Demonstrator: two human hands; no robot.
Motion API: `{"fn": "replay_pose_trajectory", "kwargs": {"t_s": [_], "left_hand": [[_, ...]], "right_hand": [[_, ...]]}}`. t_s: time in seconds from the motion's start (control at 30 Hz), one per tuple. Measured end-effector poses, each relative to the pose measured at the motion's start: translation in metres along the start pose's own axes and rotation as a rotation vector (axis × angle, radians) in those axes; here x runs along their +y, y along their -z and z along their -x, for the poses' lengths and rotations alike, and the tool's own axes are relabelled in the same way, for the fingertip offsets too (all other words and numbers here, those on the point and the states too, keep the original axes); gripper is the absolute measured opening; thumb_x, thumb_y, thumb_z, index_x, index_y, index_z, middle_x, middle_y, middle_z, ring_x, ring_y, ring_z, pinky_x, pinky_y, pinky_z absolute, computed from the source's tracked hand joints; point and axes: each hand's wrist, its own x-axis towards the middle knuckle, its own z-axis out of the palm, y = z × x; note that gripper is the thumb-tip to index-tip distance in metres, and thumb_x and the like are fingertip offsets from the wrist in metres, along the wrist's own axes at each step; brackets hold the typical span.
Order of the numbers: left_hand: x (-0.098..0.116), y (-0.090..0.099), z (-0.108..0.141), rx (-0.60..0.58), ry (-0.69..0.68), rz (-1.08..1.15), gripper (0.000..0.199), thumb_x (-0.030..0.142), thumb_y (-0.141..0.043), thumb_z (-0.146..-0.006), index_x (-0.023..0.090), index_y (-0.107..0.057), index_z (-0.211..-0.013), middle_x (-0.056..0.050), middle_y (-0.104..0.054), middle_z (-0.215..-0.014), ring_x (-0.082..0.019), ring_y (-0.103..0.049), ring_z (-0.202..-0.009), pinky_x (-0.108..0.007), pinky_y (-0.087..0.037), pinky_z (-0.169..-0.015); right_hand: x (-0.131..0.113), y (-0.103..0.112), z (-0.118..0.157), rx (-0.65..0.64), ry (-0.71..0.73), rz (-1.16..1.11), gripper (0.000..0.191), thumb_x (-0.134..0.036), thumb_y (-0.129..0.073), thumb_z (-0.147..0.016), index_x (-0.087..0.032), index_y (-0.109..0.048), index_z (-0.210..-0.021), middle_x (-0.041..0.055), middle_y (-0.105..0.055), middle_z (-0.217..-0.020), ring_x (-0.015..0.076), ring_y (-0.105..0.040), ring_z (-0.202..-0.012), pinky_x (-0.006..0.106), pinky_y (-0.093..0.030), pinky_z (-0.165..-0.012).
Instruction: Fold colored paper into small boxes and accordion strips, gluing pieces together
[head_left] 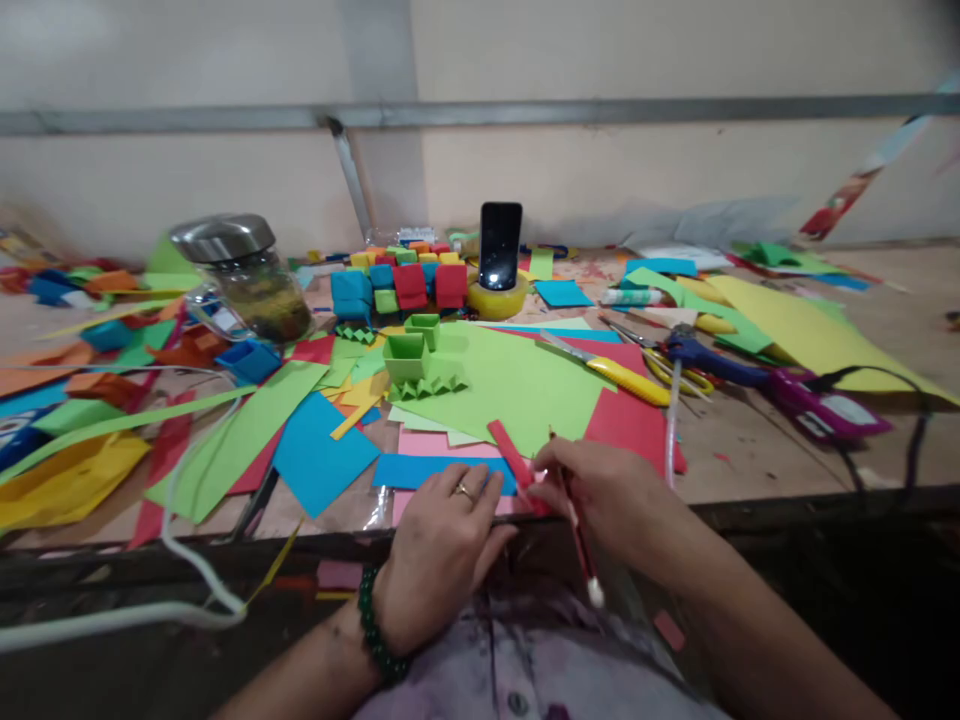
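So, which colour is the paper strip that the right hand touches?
Red. The paper strip under the right hand shows best in the head view.

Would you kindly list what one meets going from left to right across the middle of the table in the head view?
Glass jar with a metal lid → red folded paper box → black phone standing in a yellow tape roll → yellow-handled cutter → blue and purple glue gun.

A jar (241, 275) stands left of the phone (500, 244), scissors (679, 362) right.
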Motion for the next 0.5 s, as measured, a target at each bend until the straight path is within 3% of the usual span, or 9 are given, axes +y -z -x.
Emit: {"fn": "replay_pose_trajectory", "kwargs": {"t_s": [0.07,0.17,0.23,0.33,0.5], "left_hand": [[-0.001,0.001,0.003,0.031,-0.014,0.004,0.037,0.025,-0.054,-0.087,0.011,-0.056,-0.122,-0.012,-0.063,-0.118,-0.026,-0.055,-0.104,-0.04,-0.051,-0.085],[-0.003,0.001,0.008,0.059,-0.035,0.011,0.035,0.022,-0.055,-0.087,0.011,-0.058,-0.12,-0.013,-0.064,-0.118,-0.026,-0.057,-0.104,-0.04,-0.052,-0.085],[-0.004,0.001,0.01,0.066,-0.029,0.014,0.034,0.022,-0.055,-0.087,0.012,-0.059,-0.119,-0.012,-0.065,-0.116,-0.026,-0.058,-0.102,-0.04,-0.053,-0.084],[-0.006,0.001,0.014,0.098,-0.016,0.006,0.031,0.023,-0.055,-0.088,0.013,-0.061,-0.116,-0.012,-0.066,-0.113,-0.025,-0.059,-0.099,-0.04,-0.054,-0.083],[-0.01,0.002,0.02,0.158,-0.06,0.008,0.027,0.019,-0.052,-0.089,0.012,-0.064,-0.112,-0.01,-0.068,-0.104,-0.021,-0.06,-0.091,-0.036,-0.055,-0.08]], "right_hand": [[-0.001,0.003,0.001,0.002,0.088,-0.059,0.011,-0.02,-0.051,-0.088,-0.022,-0.062,-0.091,0.0029,-0.065,-0.076,0.0166,-0.061,-0.069,0.025,-0.043,-0.061],[0.005,0.005,-0.006,0.028,0.244,-0.107,0.023,-0.007,-0.043,-0.087,-0.021,-0.059,-0.096,0.0074,-0.068,-0.101,0.019,-0.063,-0.094,0.029,-0.047,-0.077],[0.011,0.001,-0.014,-0.028,0.344,-0.141,0.026,-0.003,-0.04,-0.086,-0.021,-0.057,-0.095,0.0086,-0.065,-0.113,0.0193,-0.059,-0.107,0.032,-0.046,-0.086],[0.018,-0.007,-0.026,-0.104,0.399,-0.11,0.024,-0.003,-0.041,-0.086,-0.019,-0.059,-0.091,0.0095,-0.065,-0.107,0.0198,-0.059,-0.104,0.031,-0.047,-0.085],[0.021,-0.014,-0.022,-0.001,0.259,0.066,0.012,-0.011,-0.05,-0.086,-0.018,-0.06,-0.084,0.008,-0.063,-0.085,0.0207,-0.06,-0.085,0.029,-0.047,-0.071]]}}
